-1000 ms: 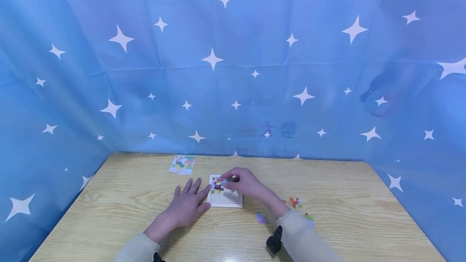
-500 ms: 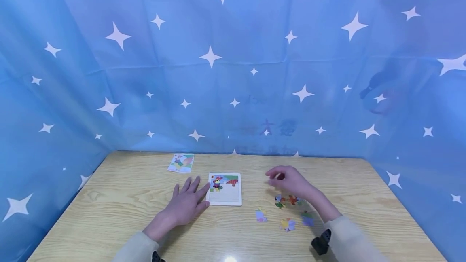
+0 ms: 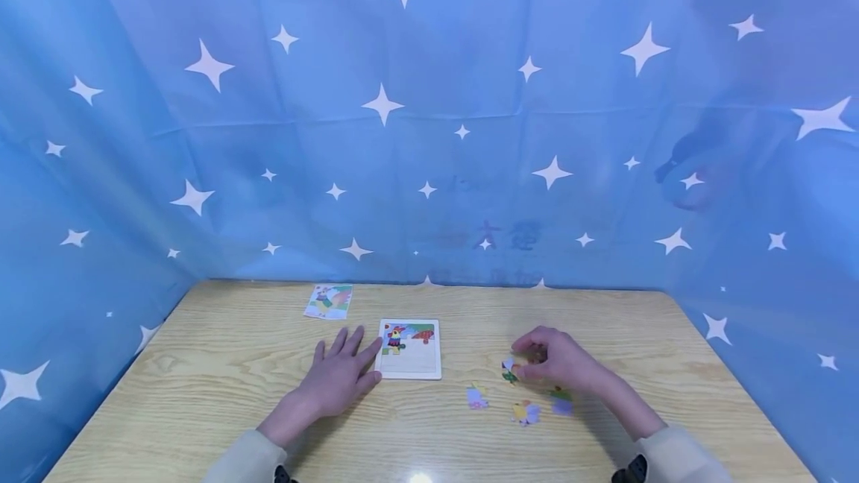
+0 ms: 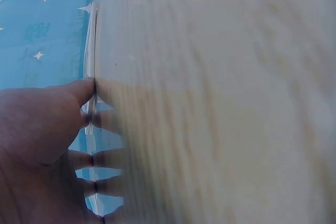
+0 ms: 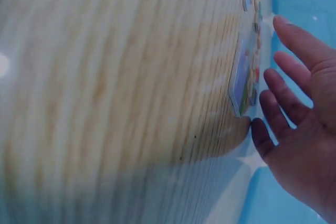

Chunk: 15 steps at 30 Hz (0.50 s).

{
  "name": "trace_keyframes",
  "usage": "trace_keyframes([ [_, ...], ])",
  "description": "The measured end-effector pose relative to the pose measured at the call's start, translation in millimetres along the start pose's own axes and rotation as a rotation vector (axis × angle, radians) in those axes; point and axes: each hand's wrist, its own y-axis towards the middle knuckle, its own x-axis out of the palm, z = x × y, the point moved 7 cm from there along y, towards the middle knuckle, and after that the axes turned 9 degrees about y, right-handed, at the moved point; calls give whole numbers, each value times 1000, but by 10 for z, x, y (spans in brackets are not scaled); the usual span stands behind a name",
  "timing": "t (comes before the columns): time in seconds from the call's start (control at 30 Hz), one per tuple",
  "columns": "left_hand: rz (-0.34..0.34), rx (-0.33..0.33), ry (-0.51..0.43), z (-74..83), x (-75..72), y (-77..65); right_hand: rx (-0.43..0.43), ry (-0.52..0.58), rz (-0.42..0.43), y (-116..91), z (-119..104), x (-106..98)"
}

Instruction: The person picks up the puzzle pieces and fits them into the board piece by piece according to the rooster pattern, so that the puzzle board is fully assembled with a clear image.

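A white-framed puzzle tray [image 3: 411, 375] lies on the table; joined pieces along its top and left side show a rooster's head and red patterned feathers. My left hand [image 3: 335, 382] rests flat beside it, fingers spread, with thumb and index finger at the tray's left edge. Over the loose pieces on the right is my right hand [image 3: 564, 360], its fingers loosely bent and apart. In the right wrist view a purple-and-green puzzle piece [image 5: 240, 77] lies near those fingers, and nothing shows between them. A blue-and-green piece [image 3: 510, 370] sits by the right thumb; part of the pile is hidden.
Nearer the front lie a purple piece [image 3: 477, 397] and a yellow-and-purple piece [image 3: 526, 413]. A picture card [image 3: 329, 301] showing a rooster lies at the back left of the wooden table [image 3: 221, 364]. A blue star-patterned curtain [image 3: 429, 147] hangs behind the table.
My right hand has left the tray and moved right to the loose pieces. The red patterned feathers now show uncovered in the tray. The left hand has stayed at the tray's edge.
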Motion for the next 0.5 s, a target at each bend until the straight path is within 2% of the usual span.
trace_keyframes([
  [0.17, -1, -9, -1, -4, -14, -24, -22, 11, -25, 2, 15, 57],
  [0.5, 9, -3, -9, 4, -19, -12, -60, -102, 14, -32, -13, 81],
])
